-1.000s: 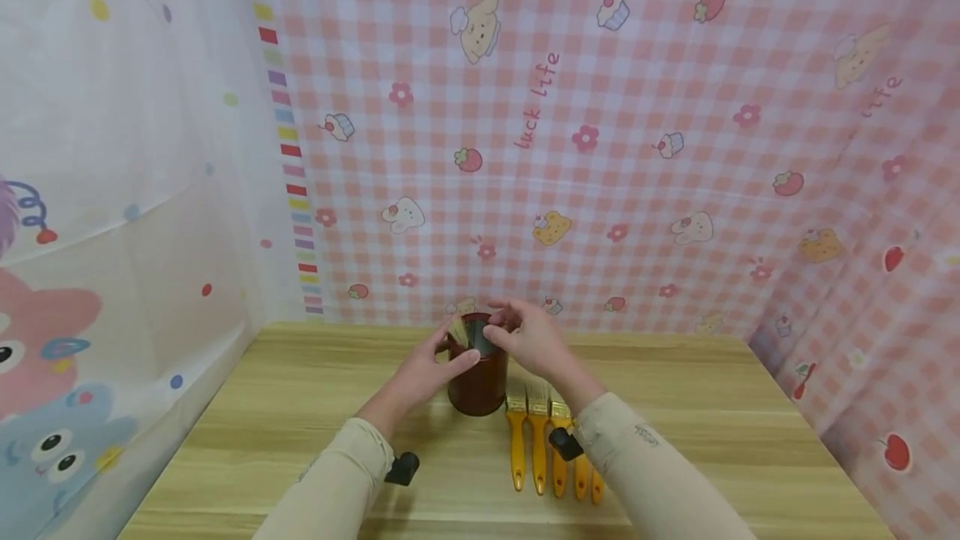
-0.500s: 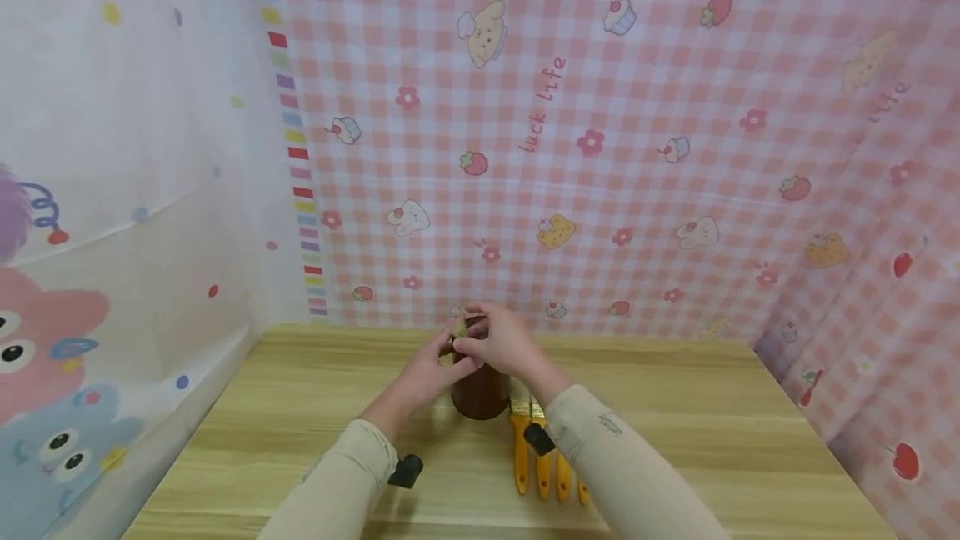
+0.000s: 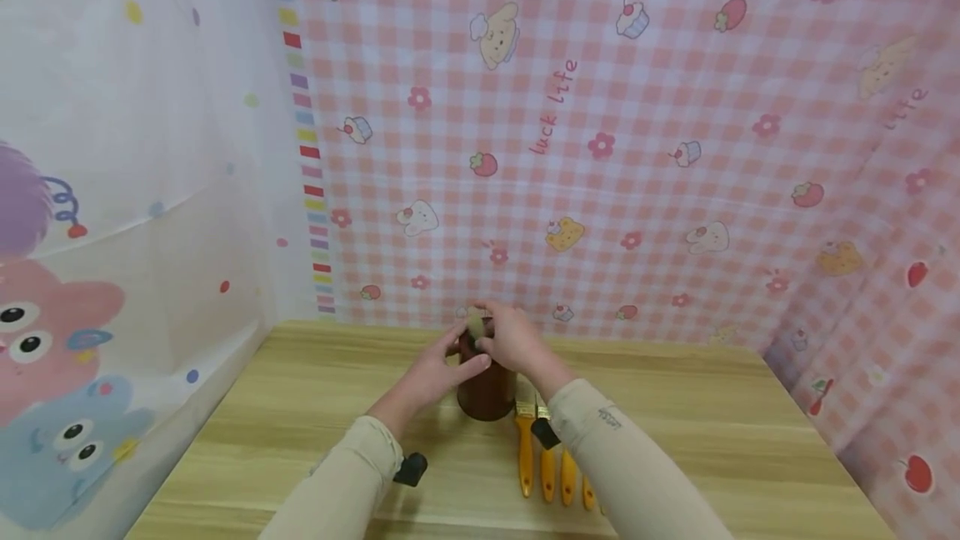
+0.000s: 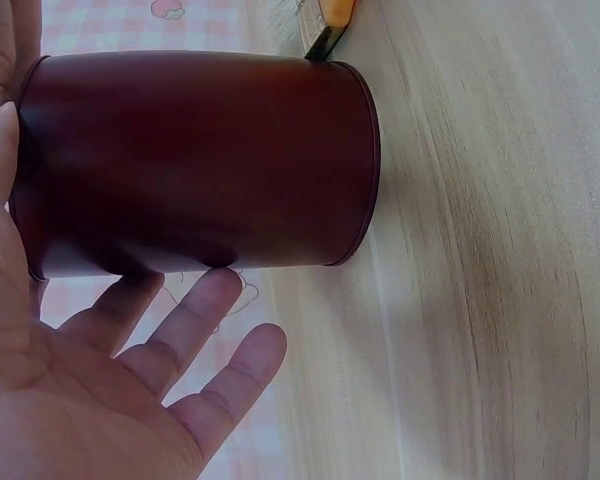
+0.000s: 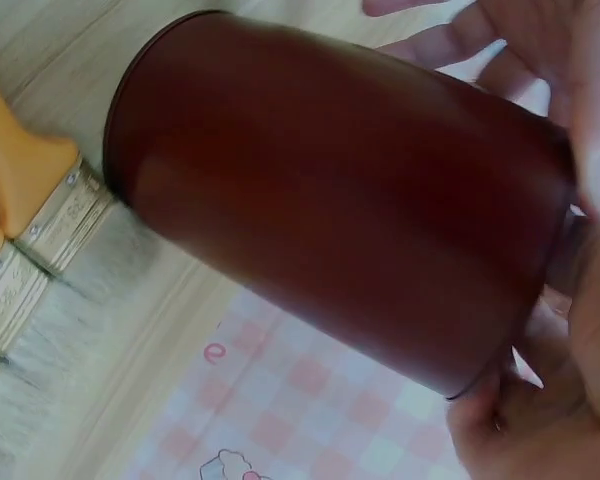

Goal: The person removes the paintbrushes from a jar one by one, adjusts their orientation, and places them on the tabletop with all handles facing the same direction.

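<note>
A dark reddish-brown pen holder (image 3: 487, 398) stands upright on the wooden table. My left hand (image 3: 431, 373) holds it near the top, thumb at the front of the rim and fingers along its left side. In the left wrist view, several fingers (image 4: 205, 300) spread out, some touching the wall of the pen holder (image 4: 200, 160). Over the mouth, my right hand (image 3: 517, 344) pinches a paintbrush at its pale bristles (image 3: 476, 324); the rest of that brush is hidden. In the right wrist view, fingertips (image 5: 475, 400) sit right at the rim.
Several paintbrushes with orange handles (image 3: 526, 457) lie side by side on the table (image 3: 675, 415), just right of the pen holder, partly under the right sleeve (image 3: 622, 448). A pink checked cloth (image 3: 600, 190) hangs behind the table, a white one at left.
My right hand has shifted left across the holder's mouth and closed on the bristles, which now stand more upright. The left hand keeps its place; the view has turned slightly.
</note>
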Tool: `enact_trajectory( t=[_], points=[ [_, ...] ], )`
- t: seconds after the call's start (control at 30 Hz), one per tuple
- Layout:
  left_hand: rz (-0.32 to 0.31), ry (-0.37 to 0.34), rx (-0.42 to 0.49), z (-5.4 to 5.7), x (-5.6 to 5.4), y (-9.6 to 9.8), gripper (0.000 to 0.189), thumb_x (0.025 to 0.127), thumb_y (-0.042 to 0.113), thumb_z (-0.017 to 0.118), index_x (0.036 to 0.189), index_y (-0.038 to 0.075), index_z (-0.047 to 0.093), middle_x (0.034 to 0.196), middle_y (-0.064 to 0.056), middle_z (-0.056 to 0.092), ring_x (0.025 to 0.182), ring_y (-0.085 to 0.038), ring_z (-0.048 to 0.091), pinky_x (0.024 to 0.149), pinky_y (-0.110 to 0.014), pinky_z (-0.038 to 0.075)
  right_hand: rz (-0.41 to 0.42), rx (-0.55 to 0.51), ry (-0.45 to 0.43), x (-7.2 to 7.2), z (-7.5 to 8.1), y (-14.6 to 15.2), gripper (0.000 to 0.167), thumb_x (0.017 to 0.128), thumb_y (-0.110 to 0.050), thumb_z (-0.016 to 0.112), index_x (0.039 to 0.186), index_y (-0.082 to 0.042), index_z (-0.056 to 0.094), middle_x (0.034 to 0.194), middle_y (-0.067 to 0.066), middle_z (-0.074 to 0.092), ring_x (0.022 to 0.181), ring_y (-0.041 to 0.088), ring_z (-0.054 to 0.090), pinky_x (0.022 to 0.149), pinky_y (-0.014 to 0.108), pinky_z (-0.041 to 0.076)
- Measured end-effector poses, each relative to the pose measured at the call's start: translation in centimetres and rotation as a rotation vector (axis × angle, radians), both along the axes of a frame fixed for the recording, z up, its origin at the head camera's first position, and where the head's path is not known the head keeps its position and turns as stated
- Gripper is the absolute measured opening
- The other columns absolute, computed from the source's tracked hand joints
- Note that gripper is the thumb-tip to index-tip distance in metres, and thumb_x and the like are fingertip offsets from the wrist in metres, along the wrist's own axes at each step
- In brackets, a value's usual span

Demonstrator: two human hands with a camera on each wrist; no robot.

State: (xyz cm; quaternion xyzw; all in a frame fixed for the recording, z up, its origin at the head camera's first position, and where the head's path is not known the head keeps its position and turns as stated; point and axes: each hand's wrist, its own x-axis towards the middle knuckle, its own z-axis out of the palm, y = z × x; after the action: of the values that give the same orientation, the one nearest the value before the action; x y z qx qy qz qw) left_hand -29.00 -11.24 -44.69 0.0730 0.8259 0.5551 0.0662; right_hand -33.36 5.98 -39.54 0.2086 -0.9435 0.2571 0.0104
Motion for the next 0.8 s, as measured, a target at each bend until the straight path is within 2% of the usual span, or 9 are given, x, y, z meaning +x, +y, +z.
enact_trajectory(
  t=[0.13, 0.23, 0.33, 0.43, 0.5, 0.6, 0.7, 0.8],
  points=[
    [-0.008, 0.014, -0.007, 0.0, 0.0, 0.1, 0.086, 0.1, 0.053, 0.073, 0.171, 0.033, 0.028, 0.166, -0.02, 0.047, 0.156, -0.043, 0.041, 0.121, -0.066, 0.041, -0.029, 0.128, 0.127, -0.4, -0.4, 0.0, 0.068, 0.094, -0.02, 0.085, 0.155, -0.022, 0.057, 0.107, 0.005, 0.08, 0.091, 0.022, 0.073, 0.086, 0.044, 0.061],
    [-0.004, 0.006, -0.004, 0.1, 0.0, 0.0, 0.085, 0.101, 0.052, 0.072, 0.171, 0.034, 0.029, 0.166, -0.02, 0.047, 0.156, -0.043, 0.041, 0.121, -0.066, 0.041, -0.026, 0.121, 0.15, -0.5, -0.6, 0.2, 0.07, 0.092, -0.022, 0.087, 0.155, -0.022, 0.057, 0.103, 0.005, 0.08, 0.09, 0.022, 0.073, 0.087, 0.045, 0.061],
    [-0.008, 0.007, -0.003, 0.1, 0.0, 0.1, 0.084, 0.101, 0.053, 0.072, 0.171, 0.035, 0.029, 0.167, -0.019, 0.046, 0.156, -0.043, 0.041, 0.12, -0.066, 0.042, -0.009, 0.022, 0.098, -0.7, -0.7, 0.7, 0.073, 0.093, -0.019, 0.086, 0.158, -0.02, 0.053, 0.102, 0.006, 0.08, 0.089, 0.021, 0.074, 0.083, 0.042, 0.062],
    [-0.021, 0.011, -0.004, 0.2, 0.1, 0.2, 0.081, 0.102, 0.052, 0.072, 0.17, 0.037, 0.03, 0.167, -0.02, 0.046, 0.156, -0.045, 0.041, 0.12, -0.069, 0.041, -0.001, -0.125, 0.028, -0.8, -0.3, 1.7, 0.075, 0.094, -0.014, 0.085, 0.16, -0.018, 0.05, 0.098, 0.007, 0.079, 0.084, 0.019, 0.072, 0.075, 0.038, 0.061],
    [-0.028, 0.015, -0.005, 0.2, 0.2, 0.2, 0.08, 0.103, 0.05, 0.071, 0.17, 0.037, 0.03, 0.166, -0.021, 0.046, 0.155, -0.047, 0.042, 0.119, -0.07, 0.041, 0.003, -0.206, 0.01, -0.8, 0.5, 2.3, 0.076, 0.094, -0.013, 0.084, 0.161, -0.017, 0.048, 0.096, 0.008, 0.078, 0.079, 0.018, 0.071, 0.069, 0.035, 0.059],
    [-0.025, 0.023, -0.008, 0.3, 0.2, 0.2, 0.08, 0.103, 0.048, 0.07, 0.171, 0.035, 0.03, 0.165, -0.022, 0.047, 0.153, -0.049, 0.043, 0.118, -0.072, 0.04, -0.001, -0.273, 0.026, -0.7, 2.0, 3.2, 0.076, 0.095, -0.016, 0.084, 0.161, -0.019, 0.047, 0.092, 0.009, 0.078, 0.072, 0.019, 0.068, 0.064, 0.033, 0.056],
    [-0.012, 0.02, -0.009, 0.2, 0.2, 0.2, 0.081, 0.102, 0.05, 0.071, 0.17, 0.035, 0.03, 0.165, -0.021, 0.048, 0.153, -0.049, 0.043, 0.119, -0.072, 0.04, -0.02, -0.325, 0.046, -0.6, 3.6, 4.0, 0.075, 0.095, -0.021, 0.084, 0.161, -0.023, 0.047, 0.094, 0.008, 0.078, 0.076, 0.019, 0.069, 0.067, 0.033, 0.056],
    [-0.002, 0.023, -0.014, 0.1, 0.1, 0.1, 0.082, 0.101, 0.053, 0.072, 0.17, 0.036, 0.031, 0.164, -0.02, 0.049, 0.153, -0.049, 0.044, 0.118, -0.072, 0.041, -0.038, -0.421, 0.027, -0.5, 5.0, 4.5, 0.075, 0.097, -0.02, 0.082, 0.162, -0.024, 0.045, 0.098, 0.011, 0.079, 0.082, 0.022, 0.073, 0.076, 0.039, 0.061]
  ],
)
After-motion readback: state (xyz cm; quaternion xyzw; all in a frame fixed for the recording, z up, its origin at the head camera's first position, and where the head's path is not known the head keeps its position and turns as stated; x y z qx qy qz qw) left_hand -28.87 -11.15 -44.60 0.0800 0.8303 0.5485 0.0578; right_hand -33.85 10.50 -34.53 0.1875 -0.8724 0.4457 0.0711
